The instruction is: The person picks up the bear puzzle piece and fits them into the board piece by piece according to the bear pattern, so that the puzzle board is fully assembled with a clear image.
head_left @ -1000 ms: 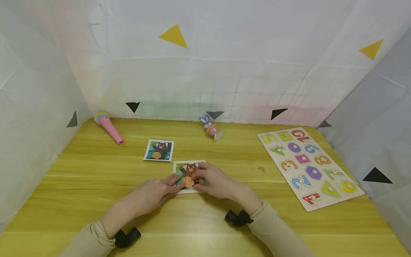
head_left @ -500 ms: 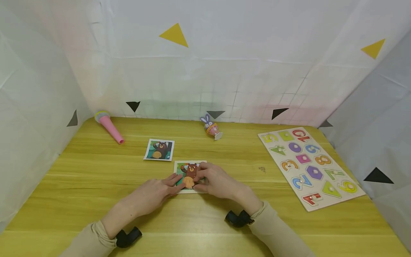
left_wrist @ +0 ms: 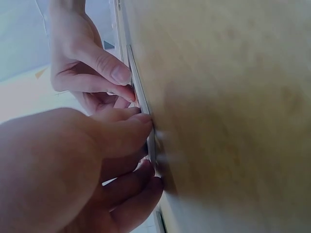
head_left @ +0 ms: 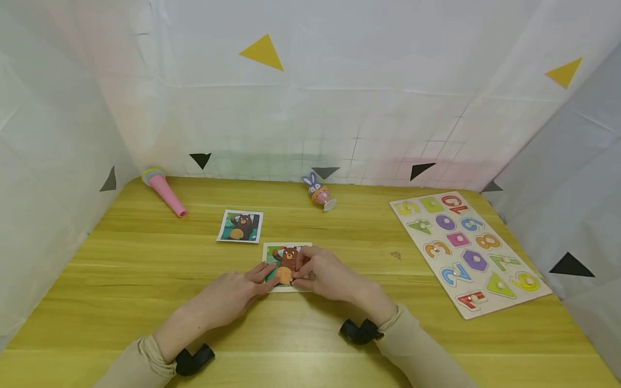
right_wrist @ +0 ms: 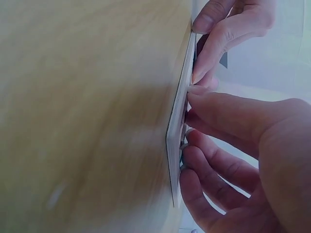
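Observation:
A flat bear picture puzzle (head_left: 287, 258) in a pale frame lies on the table between both hands, its right part hidden under fingers. Extended fingers of the left hand (head_left: 232, 293) rest on its lower left side. Over its right side the right hand (head_left: 330, 275) bends its fingers, and thumb and fingertips pinch a small puzzle piece at the bear's belly. In the right wrist view a thin edge of this puzzle piece (right_wrist: 183, 144) shows by the fingertips, close over the puzzle board (right_wrist: 179, 126). Both hands nearly meet there.
A matching bear picture card (head_left: 241, 227) lies behind the puzzle to the left. Farther back are a pink toy microphone (head_left: 167, 195) and a small rabbit figure (head_left: 319, 194). At the right lies a number-and-shape peg board (head_left: 457, 238). White sheets (head_left: 339, 64) enclose the table.
Right fingers shift very slightly over the puzzle's right side. Left hand and everything else stay put, apart from a slight sway of the head view.

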`<control>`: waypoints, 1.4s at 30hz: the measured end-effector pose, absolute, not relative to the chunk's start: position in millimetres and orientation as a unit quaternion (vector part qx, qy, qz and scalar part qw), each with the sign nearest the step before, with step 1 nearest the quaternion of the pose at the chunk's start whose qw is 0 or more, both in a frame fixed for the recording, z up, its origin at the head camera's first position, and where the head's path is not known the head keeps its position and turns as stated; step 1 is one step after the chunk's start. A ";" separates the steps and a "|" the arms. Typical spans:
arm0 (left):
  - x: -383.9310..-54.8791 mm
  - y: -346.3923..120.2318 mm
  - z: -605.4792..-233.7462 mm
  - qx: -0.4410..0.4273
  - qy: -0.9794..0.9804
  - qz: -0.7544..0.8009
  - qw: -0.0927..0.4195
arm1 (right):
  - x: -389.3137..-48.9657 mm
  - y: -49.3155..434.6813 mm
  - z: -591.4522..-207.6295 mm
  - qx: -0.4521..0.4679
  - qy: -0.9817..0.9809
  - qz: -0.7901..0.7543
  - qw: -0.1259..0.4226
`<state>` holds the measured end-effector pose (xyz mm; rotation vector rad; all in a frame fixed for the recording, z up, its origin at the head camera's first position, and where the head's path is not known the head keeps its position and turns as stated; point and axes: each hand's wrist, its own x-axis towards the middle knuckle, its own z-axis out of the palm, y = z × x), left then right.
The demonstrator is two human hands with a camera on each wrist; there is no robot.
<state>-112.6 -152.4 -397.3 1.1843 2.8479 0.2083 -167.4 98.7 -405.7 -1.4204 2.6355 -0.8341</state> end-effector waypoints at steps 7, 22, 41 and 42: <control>-114.5 -154.7 -399.2 0.372 0.922 0.102 0.034 | -166.4 100.1 -407.5 -0.459 0.846 -0.271 0.009; -114.3 -151.9 -398.7 0.386 0.919 0.072 0.035 | -164.8 103.1 -407.7 -0.457 0.842 -0.286 0.012; -117.8 -136.4 -393.3 0.399 0.908 0.097 0.076 | -156.2 173.6 -396.4 -0.389 0.861 -0.324 0.047; -117.6 -135.2 -393.1 0.401 0.909 0.081 0.073 | -156.1 180.4 -396.0 -0.389 0.862 -0.322 0.046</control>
